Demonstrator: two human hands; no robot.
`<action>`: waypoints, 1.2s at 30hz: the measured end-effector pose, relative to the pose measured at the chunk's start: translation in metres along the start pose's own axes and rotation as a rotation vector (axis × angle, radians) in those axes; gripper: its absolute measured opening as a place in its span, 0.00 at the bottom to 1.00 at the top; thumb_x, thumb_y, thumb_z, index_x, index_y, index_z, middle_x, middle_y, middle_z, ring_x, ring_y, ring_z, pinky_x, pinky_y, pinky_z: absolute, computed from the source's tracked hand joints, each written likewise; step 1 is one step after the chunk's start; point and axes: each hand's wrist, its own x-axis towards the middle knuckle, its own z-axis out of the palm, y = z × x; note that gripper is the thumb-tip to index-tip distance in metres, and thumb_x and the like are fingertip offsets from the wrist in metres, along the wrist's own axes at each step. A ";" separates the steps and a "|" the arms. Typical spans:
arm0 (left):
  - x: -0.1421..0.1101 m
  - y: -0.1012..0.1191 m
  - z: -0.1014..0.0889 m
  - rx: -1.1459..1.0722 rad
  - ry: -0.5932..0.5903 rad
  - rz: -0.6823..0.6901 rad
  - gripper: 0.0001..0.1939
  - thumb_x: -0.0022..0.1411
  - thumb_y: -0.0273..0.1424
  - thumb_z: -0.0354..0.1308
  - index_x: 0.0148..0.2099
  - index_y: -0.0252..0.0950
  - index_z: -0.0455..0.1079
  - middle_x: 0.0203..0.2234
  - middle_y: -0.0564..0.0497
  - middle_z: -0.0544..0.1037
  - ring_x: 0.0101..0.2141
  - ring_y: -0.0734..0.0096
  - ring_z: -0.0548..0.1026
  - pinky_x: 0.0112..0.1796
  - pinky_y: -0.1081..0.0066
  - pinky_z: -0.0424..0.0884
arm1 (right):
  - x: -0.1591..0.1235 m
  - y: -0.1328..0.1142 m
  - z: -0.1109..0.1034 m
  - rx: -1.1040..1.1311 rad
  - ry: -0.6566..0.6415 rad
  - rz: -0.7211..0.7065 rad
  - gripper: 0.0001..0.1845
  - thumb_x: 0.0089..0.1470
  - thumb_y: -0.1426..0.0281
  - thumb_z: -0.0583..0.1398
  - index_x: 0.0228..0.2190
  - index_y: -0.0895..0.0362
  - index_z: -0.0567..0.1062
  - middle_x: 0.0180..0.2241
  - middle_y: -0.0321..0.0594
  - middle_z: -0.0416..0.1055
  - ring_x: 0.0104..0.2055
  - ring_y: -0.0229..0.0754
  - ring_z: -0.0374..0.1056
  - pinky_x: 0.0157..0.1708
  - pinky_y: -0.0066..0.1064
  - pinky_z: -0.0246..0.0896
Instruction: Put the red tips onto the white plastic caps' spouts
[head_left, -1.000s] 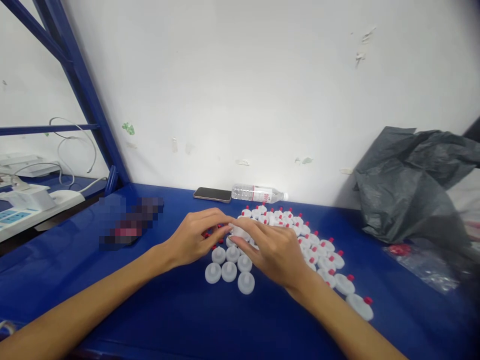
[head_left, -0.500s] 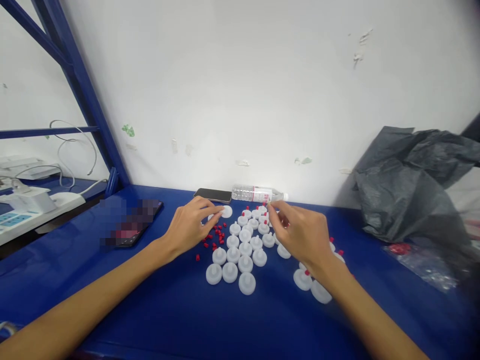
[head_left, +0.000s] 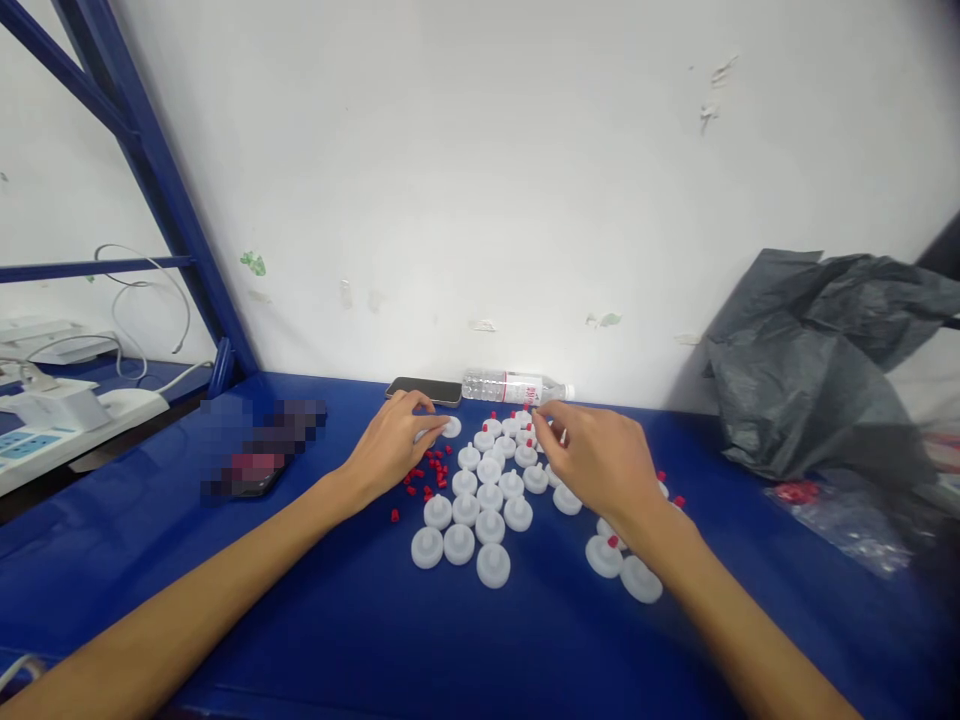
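My left hand (head_left: 390, 445) lies on the blue table (head_left: 315, 610), and its fingertips pinch a white round cap (head_left: 451, 427) at the back of the group. My right hand (head_left: 600, 462) hovers over the caps with red tips, thumb and forefinger pinched together near one of them; what they hold is too small to make out. Several white caps (head_left: 480, 510) stand in neat rows between my hands. Loose red plugs (head_left: 431, 470) lie scattered just under my left fingers. More caps with red tips (head_left: 615, 555) sit beside my right wrist.
A phone (head_left: 424, 390) and a lying water bottle (head_left: 514, 387) rest against the white wall. A second phone, blurred out (head_left: 259, 450), lies at left. A grey plastic bag (head_left: 817, 370) and a clear bag (head_left: 847, 520) are at right. A blue frame (head_left: 150, 180) and power strip (head_left: 60, 420) stand at left.
One second ago both hands met over one cap in the middle. They have since parted: the left carried a white cap to the back left, the right moved right and back over the red-tipped caps.
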 end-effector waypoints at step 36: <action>-0.020 0.063 -0.032 -0.195 0.162 0.397 0.04 0.89 0.33 0.67 0.53 0.43 0.81 0.43 0.47 0.89 0.44 0.52 0.82 0.48 0.51 0.78 | -0.023 -0.044 0.024 0.408 0.122 -0.390 0.18 0.73 0.78 0.72 0.59 0.48 0.88 0.51 0.42 0.96 0.51 0.54 0.95 0.50 0.43 0.96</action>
